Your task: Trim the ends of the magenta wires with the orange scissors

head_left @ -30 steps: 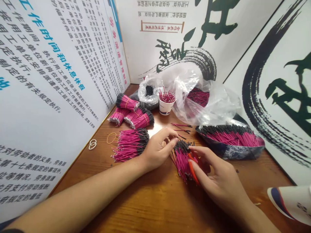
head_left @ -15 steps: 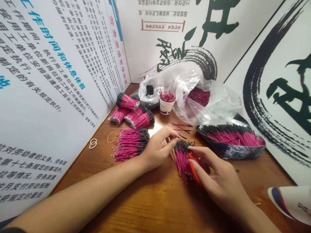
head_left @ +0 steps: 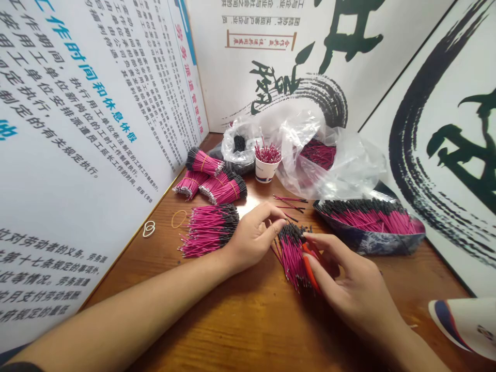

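Right hand [head_left: 349, 266] curled partly closed round a red-handled tool [head_left: 311, 269], the tip lost among the black ends of a loose wire heap [head_left: 291, 253] lying mid-table. Left hand [head_left: 251, 237] on the heap's other flank, thumb and forefinger almost meeting; whether a wire sits between them, I can't tell. Tight on that side: the hand overlaps a stack of magenta wires [head_left: 205, 230] in view. Tied bundles [head_left: 217, 183] crowd the table's left edge toward the back corner, white bands [head_left: 148, 229] nearer us. Rightward, a strip of bare table [head_left: 248, 315] before the dark wire-filled pouch [head_left: 382, 240] by the right edge; wider wood between the forearms.
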A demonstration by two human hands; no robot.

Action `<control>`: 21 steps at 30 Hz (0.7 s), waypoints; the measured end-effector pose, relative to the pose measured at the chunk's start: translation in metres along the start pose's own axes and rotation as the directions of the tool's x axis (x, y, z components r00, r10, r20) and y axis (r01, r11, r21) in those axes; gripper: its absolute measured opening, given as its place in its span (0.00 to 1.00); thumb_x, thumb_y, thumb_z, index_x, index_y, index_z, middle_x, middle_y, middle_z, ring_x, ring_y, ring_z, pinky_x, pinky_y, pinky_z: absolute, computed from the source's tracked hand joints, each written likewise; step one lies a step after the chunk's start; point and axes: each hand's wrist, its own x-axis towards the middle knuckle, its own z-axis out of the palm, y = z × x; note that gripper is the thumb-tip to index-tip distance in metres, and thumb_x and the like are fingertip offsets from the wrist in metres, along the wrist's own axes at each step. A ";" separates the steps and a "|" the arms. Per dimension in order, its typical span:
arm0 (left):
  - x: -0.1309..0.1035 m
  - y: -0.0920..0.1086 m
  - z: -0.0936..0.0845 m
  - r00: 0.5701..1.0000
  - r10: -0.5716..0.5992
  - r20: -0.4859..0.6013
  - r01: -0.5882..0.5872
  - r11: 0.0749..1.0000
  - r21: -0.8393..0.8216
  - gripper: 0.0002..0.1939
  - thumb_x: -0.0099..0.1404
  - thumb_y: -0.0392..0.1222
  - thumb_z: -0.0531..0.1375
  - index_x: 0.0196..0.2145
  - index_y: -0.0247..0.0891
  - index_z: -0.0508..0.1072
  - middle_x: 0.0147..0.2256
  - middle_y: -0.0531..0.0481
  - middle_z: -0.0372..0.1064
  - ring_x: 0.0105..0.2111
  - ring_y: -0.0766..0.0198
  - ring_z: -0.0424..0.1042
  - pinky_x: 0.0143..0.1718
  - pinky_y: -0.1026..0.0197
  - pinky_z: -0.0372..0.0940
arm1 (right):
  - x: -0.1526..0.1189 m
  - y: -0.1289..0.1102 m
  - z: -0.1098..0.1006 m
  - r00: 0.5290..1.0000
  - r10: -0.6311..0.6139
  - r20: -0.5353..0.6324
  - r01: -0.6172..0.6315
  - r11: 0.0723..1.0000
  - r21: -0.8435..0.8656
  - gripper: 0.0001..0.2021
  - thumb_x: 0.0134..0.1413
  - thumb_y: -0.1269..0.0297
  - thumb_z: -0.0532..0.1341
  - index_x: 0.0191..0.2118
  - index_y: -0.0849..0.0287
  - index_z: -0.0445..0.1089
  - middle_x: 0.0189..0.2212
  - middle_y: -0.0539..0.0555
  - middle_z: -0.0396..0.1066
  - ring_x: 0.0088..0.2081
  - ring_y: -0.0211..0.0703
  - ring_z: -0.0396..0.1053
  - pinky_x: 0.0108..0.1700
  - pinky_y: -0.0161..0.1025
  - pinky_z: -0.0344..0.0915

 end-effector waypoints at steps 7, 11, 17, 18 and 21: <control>0.000 0.000 0.000 1.000 0.013 0.007 -0.013 1.000 -0.005 0.05 0.68 0.37 0.57 0.34 0.36 0.70 0.31 0.51 0.66 0.33 0.65 0.66 0.36 0.63 0.62 | -0.001 0.002 0.000 1.000 -0.003 0.006 0.003 1.000 0.001 0.12 0.62 0.63 0.58 0.50 0.55 0.69 0.31 0.51 0.76 0.26 0.40 0.72 0.33 0.37 0.72; 0.001 0.000 0.000 1.000 -0.004 0.009 0.004 1.000 0.001 0.05 0.68 0.39 0.57 0.34 0.36 0.70 0.31 0.51 0.66 0.31 0.66 0.65 0.34 0.63 0.61 | 0.000 0.002 0.000 1.000 0.001 0.013 -0.001 1.000 -0.004 0.11 0.62 0.62 0.58 0.49 0.55 0.69 0.31 0.51 0.76 0.26 0.41 0.72 0.34 0.38 0.72; 0.000 0.000 0.001 1.000 -0.018 0.014 0.018 1.000 -0.005 0.05 0.68 0.39 0.56 0.34 0.36 0.69 0.31 0.52 0.65 0.30 0.66 0.64 0.34 0.63 0.61 | 0.000 0.001 0.000 1.000 -0.019 0.004 0.019 1.000 -0.005 0.11 0.62 0.63 0.58 0.50 0.56 0.69 0.30 0.51 0.75 0.25 0.40 0.71 0.32 0.36 0.71; 0.000 0.000 0.001 1.000 -0.019 0.017 0.019 1.000 -0.013 0.05 0.68 0.39 0.56 0.34 0.36 0.69 0.31 0.52 0.65 0.30 0.66 0.64 0.34 0.63 0.61 | 0.000 0.002 0.000 1.000 -0.021 0.003 0.021 1.000 -0.004 0.11 0.63 0.63 0.58 0.50 0.56 0.69 0.29 0.50 0.75 0.25 0.39 0.71 0.32 0.35 0.70; 0.000 0.000 0.001 1.000 -0.017 0.021 0.018 0.999 -0.032 0.05 0.68 0.39 0.56 0.34 0.36 0.69 0.30 0.52 0.64 0.30 0.66 0.64 0.34 0.64 0.62 | 0.000 0.002 0.000 1.000 -0.023 0.001 0.023 1.000 -0.002 0.11 0.62 0.64 0.58 0.49 0.56 0.69 0.30 0.50 0.75 0.26 0.39 0.71 0.32 0.35 0.70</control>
